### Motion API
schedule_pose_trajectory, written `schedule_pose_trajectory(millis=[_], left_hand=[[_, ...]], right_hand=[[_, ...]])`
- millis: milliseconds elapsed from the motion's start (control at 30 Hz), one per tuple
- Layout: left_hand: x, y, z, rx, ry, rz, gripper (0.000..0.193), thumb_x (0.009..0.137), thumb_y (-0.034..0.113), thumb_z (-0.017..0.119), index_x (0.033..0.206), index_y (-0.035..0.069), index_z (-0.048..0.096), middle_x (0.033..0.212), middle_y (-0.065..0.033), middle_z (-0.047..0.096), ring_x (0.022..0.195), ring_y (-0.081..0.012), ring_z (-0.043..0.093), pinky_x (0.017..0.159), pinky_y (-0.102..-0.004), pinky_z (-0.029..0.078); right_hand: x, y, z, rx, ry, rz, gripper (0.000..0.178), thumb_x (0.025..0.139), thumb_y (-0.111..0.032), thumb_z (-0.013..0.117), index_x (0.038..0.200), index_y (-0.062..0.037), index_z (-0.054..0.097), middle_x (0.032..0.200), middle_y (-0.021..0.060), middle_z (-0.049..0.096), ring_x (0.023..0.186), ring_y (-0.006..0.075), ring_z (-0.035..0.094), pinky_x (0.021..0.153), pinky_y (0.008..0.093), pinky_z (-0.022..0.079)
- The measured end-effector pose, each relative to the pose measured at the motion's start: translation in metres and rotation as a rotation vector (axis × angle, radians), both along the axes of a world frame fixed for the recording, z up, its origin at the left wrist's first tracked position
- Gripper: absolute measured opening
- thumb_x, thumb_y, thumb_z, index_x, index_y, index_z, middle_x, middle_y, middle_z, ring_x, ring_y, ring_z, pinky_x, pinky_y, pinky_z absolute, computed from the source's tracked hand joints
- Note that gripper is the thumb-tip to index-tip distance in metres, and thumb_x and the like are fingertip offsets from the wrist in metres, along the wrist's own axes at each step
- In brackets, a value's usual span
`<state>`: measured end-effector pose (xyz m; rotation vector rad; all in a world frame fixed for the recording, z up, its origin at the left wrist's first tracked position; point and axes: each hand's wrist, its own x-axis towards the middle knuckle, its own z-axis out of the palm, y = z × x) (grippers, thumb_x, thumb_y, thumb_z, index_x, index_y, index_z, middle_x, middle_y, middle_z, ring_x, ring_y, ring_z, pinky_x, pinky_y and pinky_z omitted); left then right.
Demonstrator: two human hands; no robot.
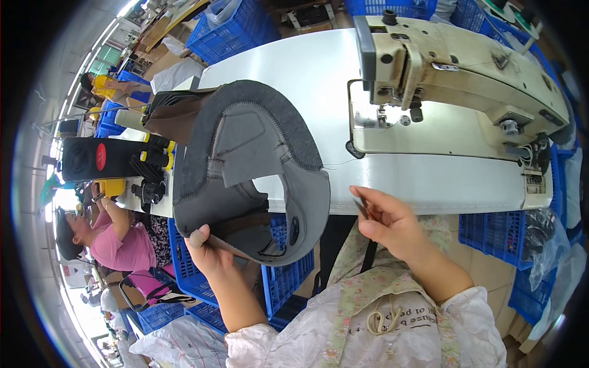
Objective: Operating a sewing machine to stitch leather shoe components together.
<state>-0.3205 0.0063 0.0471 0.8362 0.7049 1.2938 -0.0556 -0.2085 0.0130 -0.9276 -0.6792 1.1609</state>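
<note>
A dark grey, stitched padded piece [257, 129] with a curved black fuzzy border and an opening in its middle stands raised at the left of the white table. My left hand [211, 254] grips its lower edge, a beige cover on the thumb tip. At the piece's right edge a thin loose thread trails toward the sewing machine [454, 73]. My right hand [392, 224] is closed around small dark thread snips [362, 207], held right of the piece and apart from it. The fingers partly hide the snips' handles.
The white sewing table [282, 55] carries the machine, with its needle area at the right. Dark stacked pieces [175, 113] lie behind the held one. Blue crates [230, 30] stand beyond the table and below it. At the left, a co-worker in pink [119, 242] sits.
</note>
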Motion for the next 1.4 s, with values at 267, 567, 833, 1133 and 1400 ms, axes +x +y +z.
schedule_pose_trajectory(millis=[267, 567, 833, 1133, 1400], left_hand=[[-0.009, -0.004, -0.013, 0.040, -0.057, -0.146, 0.056, 0.076, 0.003, 0.056, 0.132, -0.004, 0.054, 0.130, -0.0193, 0.062, 0.122, -0.0364, 0.059, 0.111, -0.0526, 0.042], [-0.008, -0.013, -0.016, -0.108, -0.189, -0.201, 0.060, 0.073, 0.004, 0.056, 0.133, -0.003, 0.053, 0.132, -0.0193, 0.061, 0.123, -0.0368, 0.058, 0.111, -0.0518, 0.043], [-0.004, -0.021, -0.012, -0.128, -0.266, -0.335, 0.058, 0.074, 0.005, 0.055, 0.132, -0.003, 0.054, 0.132, -0.0202, 0.061, 0.123, -0.0373, 0.058, 0.111, -0.0514, 0.042], [-0.002, -0.029, -0.006, -0.113, -0.283, -0.341, 0.060, 0.074, 0.005, 0.056, 0.133, -0.004, 0.054, 0.132, -0.0207, 0.061, 0.123, -0.0369, 0.058, 0.112, -0.0511, 0.041], [-0.009, -0.040, -0.004, -0.020, -0.120, -0.097, 0.062, 0.067, 0.000, 0.061, 0.128, -0.006, 0.054, 0.124, -0.0205, 0.064, 0.117, -0.0367, 0.062, 0.108, -0.0476, 0.047]], right_hand=[[-0.017, 0.003, -0.014, -0.064, 0.163, 0.067, 0.048, 0.104, -0.022, 0.055, 0.148, -0.0034, 0.046, 0.088, -0.0001, 0.057, 0.063, 0.0025, 0.045, 0.054, 0.0179, 0.037], [-0.030, 0.026, -0.010, 0.067, 0.364, 0.053, 0.046, 0.106, -0.024, 0.051, 0.147, -0.0050, 0.047, 0.084, 0.0027, 0.057, 0.057, 0.0038, 0.043, 0.048, 0.0203, 0.036], [-0.031, 0.031, 0.002, 0.047, 0.306, 0.014, 0.047, 0.104, -0.022, 0.056, 0.149, -0.0091, 0.047, 0.083, -0.0024, 0.056, 0.063, 0.0022, 0.045, 0.055, 0.0185, 0.038], [-0.032, 0.038, 0.004, 0.096, 0.229, -0.058, 0.048, 0.101, -0.022, 0.061, 0.146, -0.0084, 0.051, 0.082, -0.0034, 0.058, 0.065, 0.0022, 0.046, 0.054, 0.0187, 0.039], [-0.028, 0.013, -0.028, 0.054, 0.257, -0.058, 0.046, 0.100, -0.022, 0.063, 0.143, -0.0064, 0.054, 0.079, 0.0006, 0.057, 0.056, 0.0049, 0.043, 0.050, 0.0193, 0.034]])
